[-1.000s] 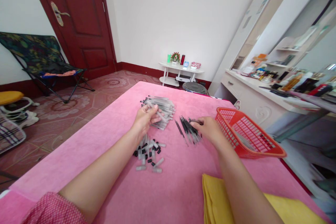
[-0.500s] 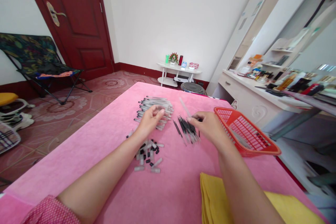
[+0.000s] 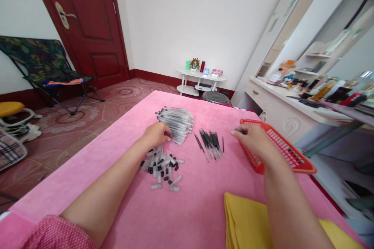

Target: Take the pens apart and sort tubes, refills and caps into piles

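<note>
My left hand [image 3: 158,134] is at the near left edge of a pile of clear pens with dark tips [image 3: 175,120]. Its fingers are curled together, and what they hold, if anything, is hidden. Just below it lies a heap of clear pen caps and small black plugs [image 3: 162,165]. My right hand [image 3: 253,136] hangs over the left rim of the red plastic basket [image 3: 288,149], thumb and fingers pinched; I cannot make out anything between them. Between my hands is a bunch of black ink refills [image 3: 210,142], with a single refill [image 3: 223,142] apart on its right.
A pink cloth [image 3: 193,210] covers the table. A folded yellow cloth [image 3: 245,221] lies at the near right, under my right forearm. Beyond the table are a low white stand [image 3: 201,76] and a round dark-topped stool [image 3: 215,97]. A dresser [image 3: 280,105] stands on the right.
My right hand has moved right, from the refills to the basket; the clear tube at its fingers no longer shows. My left hand has drawn back toward me and left, to the pile's near edge.
</note>
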A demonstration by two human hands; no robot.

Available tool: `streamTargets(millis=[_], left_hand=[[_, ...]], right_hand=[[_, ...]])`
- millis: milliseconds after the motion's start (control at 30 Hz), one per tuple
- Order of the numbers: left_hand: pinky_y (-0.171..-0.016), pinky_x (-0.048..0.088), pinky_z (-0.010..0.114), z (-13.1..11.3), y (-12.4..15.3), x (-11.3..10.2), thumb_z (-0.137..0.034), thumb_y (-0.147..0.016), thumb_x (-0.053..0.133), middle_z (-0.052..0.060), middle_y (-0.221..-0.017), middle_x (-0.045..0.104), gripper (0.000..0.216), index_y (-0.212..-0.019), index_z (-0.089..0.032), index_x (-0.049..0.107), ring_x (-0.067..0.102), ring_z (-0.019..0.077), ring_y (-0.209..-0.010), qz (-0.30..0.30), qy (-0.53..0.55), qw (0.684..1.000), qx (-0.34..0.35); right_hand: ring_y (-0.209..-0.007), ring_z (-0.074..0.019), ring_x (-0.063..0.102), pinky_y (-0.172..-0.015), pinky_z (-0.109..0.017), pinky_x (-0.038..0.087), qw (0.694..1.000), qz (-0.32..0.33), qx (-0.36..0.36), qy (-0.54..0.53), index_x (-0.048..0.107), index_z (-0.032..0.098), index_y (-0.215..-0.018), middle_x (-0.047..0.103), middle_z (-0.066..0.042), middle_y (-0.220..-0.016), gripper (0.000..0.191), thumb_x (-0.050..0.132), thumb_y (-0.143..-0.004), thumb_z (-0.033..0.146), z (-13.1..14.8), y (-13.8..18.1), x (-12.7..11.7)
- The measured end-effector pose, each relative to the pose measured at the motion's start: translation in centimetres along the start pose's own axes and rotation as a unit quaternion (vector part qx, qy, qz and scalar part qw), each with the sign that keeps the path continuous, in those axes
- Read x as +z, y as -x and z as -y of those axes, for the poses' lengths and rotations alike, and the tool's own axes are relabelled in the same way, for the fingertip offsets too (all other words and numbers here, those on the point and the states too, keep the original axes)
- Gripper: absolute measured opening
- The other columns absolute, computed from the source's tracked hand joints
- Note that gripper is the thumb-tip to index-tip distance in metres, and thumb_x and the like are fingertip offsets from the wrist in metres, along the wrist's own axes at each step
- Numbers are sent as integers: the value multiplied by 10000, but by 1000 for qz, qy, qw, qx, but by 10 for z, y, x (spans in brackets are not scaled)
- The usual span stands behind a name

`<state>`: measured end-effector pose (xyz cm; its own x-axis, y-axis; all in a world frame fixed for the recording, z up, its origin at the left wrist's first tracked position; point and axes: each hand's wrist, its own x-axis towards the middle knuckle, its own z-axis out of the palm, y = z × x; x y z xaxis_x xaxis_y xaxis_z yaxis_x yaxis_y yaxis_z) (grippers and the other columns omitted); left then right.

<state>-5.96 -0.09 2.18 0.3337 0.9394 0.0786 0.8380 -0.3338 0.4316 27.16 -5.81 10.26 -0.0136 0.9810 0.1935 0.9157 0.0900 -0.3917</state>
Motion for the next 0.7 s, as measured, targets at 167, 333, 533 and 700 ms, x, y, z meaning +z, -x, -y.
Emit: streamTargets(millis=[167, 333, 533, 700], left_hand=[[-614, 398, 234, -11, 4, 2, -230, -616, 647, -16, -773, 712, 174, -765, -280, 723, 626, 169, -749, 16, -64, 998, 22], [-705, 405, 256, -20, 8, -1, -232, -651, 631, 8, -816, 710, 165, -786, -271, 717, 613, 185, -819, -7, -94, 995, 42], [-757, 398, 289, -41, 12, -4, -184, -724, 546, 58, -835, 703, 201, -830, -228, 711, 602, 212, -848, -31, -65, 990, 125], [-749, 381, 300, -56, 14, -3, -157, -761, 518, 68, -803, 681, 219, -871, -217, 698, 583, 211, -826, -47, -43, 977, 205]], right_hand=[[-539, -130, 536, -498, -222, 344, 971, 181, -115, -108, 623, 146, -595, 608, -24, -576, 141, 564, -693, 229, 60, 15, 52], [-495, -142, 589, -497, -228, 397, 894, 350, -133, -246, 654, 158, -774, 654, -29, -684, 166, 517, -763, 251, 79, 30, 80], [-854, -205, 596, -750, -280, 414, 986, 39, -112, -119, 640, 165, -1003, 652, -85, -958, 307, 627, -718, 278, 82, 22, 91], [-837, -189, 585, -710, -258, 384, 988, 56, -121, -83, 623, 196, -1059, 648, -77, -971, 307, 587, -767, 287, 83, 24, 94]])
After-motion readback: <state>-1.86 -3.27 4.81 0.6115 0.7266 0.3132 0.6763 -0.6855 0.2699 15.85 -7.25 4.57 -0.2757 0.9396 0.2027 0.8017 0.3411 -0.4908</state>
